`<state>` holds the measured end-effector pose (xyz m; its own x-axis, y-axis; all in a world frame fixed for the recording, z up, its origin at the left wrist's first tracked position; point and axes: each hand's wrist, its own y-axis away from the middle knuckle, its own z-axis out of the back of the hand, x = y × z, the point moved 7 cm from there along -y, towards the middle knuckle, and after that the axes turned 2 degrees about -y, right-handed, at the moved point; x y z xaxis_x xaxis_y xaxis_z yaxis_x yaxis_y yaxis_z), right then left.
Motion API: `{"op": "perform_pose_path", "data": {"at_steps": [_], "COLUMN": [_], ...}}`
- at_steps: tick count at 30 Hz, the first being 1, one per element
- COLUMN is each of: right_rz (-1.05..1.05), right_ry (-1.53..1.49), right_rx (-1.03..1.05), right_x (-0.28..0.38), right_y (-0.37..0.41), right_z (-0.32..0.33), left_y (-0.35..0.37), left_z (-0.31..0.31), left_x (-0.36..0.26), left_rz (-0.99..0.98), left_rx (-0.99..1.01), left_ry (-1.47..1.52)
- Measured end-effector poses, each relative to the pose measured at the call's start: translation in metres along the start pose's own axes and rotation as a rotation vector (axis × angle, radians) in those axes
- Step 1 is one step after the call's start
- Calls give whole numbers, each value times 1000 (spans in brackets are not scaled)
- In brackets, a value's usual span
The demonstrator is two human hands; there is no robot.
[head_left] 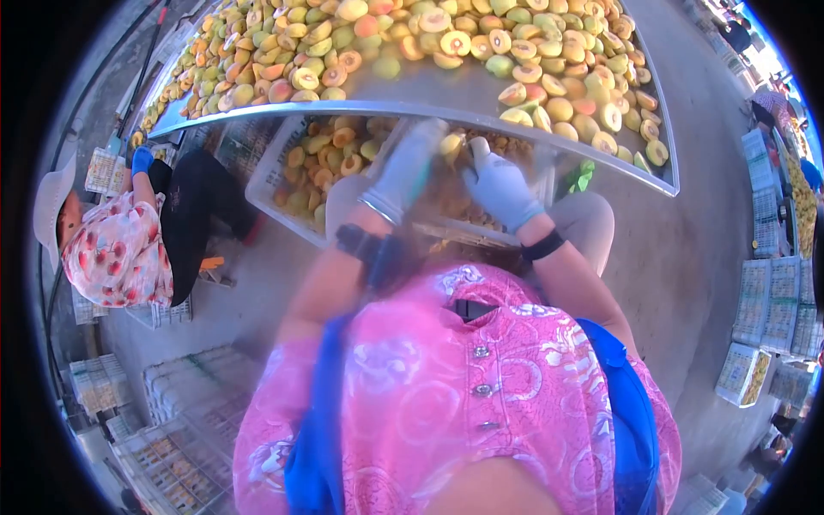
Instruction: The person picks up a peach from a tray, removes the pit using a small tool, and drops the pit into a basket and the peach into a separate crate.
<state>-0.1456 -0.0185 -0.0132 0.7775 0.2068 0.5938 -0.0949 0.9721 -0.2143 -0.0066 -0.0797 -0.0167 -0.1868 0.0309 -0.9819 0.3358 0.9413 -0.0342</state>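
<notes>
My left hand (405, 176), in a pale glove and smeared by motion, reaches up to the metal edge of the tray (403, 109). A yellow apricot piece (451, 146) shows by its fingertips, between my two hands. My right hand (505, 184), also gloved, is closed, its fingers curled around something too small to make out. Both hands are over a crate (463, 233) between my knees, with small brown pieces like fruit stones in it. To the left, a white crate (268, 184) holds apricot halves (348, 163).
Halved apricots (549, 51) with stones showing are heaped on the tray. A green leaf-like thing (581, 175) lies right of the crate. A co-worker in a sun hat (56, 215) sits at the left. Stacked crates (766, 300) line the right; more crates (184, 438) stand lower left.
</notes>
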Motion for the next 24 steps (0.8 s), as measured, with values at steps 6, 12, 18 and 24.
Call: {"op": "perform_pose_path", "data": {"at_steps": [6, 12, 18, 24], "right_rz": [-57, -22, -334, -419], "right_ry": [328, -202, -831, -1060], "right_rx": [-26, -445, -297, -160], "right_x": [8, -54, -76, -51], "right_y": [-15, -32, -40, -41], "right_z": [54, 65, 54, 62], "left_y": [-15, -62, -184, -242], "left_z": [-10, -11, -17, -23], "left_x": [36, -51, -61, -15], "left_rz": [19, -287, -653, -336], "left_rx": [117, -58, -216, -146], "left_ry": [-259, -886, -1395, -1606]}}
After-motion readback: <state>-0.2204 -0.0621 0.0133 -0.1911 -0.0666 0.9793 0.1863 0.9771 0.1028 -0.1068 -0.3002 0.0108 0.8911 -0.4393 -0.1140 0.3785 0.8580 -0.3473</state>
